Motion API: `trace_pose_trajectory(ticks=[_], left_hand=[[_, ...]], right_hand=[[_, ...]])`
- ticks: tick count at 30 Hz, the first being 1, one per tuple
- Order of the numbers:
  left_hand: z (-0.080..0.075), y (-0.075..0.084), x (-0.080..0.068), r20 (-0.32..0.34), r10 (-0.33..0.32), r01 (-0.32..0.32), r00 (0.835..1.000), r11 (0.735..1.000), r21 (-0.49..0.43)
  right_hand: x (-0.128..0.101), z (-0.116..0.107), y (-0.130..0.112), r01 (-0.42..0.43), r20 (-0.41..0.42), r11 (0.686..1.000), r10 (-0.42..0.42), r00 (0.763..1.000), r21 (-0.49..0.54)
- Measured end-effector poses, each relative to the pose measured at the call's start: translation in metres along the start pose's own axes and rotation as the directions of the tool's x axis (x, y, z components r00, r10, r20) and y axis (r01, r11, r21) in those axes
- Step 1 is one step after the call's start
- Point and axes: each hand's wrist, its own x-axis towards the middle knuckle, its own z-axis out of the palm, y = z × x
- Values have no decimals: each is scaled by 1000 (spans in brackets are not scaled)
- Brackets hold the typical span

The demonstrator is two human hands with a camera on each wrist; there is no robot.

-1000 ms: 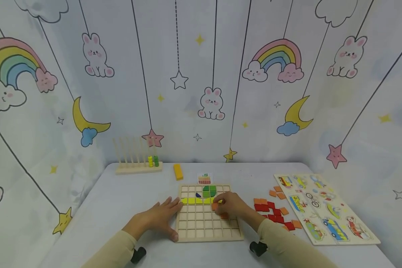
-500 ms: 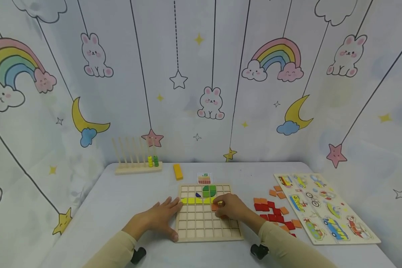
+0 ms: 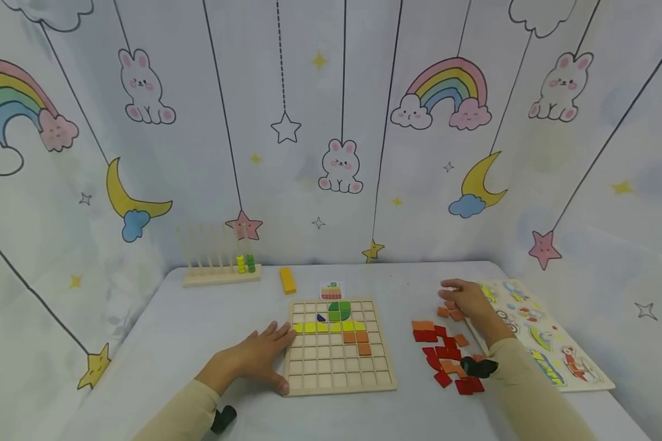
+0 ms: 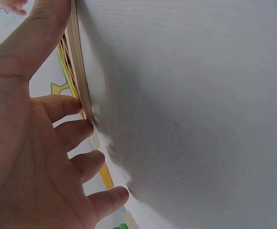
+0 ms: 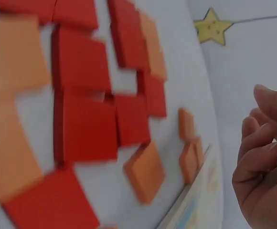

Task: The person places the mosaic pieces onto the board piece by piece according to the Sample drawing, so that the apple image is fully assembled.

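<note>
Right hand has left the grid board, now over the loose orange tiles at 3 o'clock, fingers relaxed, holding nothing; an orange tile sits placed. Left hand flat, steadying the board's 9 o'clock edge

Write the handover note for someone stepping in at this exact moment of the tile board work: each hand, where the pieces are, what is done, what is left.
Left hand: open, flat on the table, fingers against the left edge of the grid board.
Right hand: fingers loosely curled over the far orange tiles; it holds nothing visible.
Done: green pieces, a yellow row and three orange tiles sit in the board.
Left: most cells are empty; the loose red and orange tiles lie right of the board, beside the vehicle puzzle.
</note>
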Motion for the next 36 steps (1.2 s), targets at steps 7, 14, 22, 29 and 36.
trace_pose_trajectory(ticks=[7, 14, 22, 29, 36], left_hand=[[2, 0, -1, 7, 16, -16, 1000, 999, -27], [0, 1, 0, -3, 22, -22, 1000, 1000, -20], [2, -2, 1, -5, 30, -30, 1000, 999, -30], [2, -3, 1, 0, 32, -32, 999, 999, -23], [0, -2, -1, -5, 35, -35, 999, 999, -26]], right_hand=[[7, -7, 36, -25, 66, 961, 45, 997, -274], [6, 2, 34, -13, -15, 941, 9, 1000, -338], [4, 11, 22, -66, -46, 989, 73, 996, 132], [-8, 37, -12, -46, 81, 861, 6, 997, 507], [-20, 76, -52, -33, 132, 912, -23, 991, 408]])
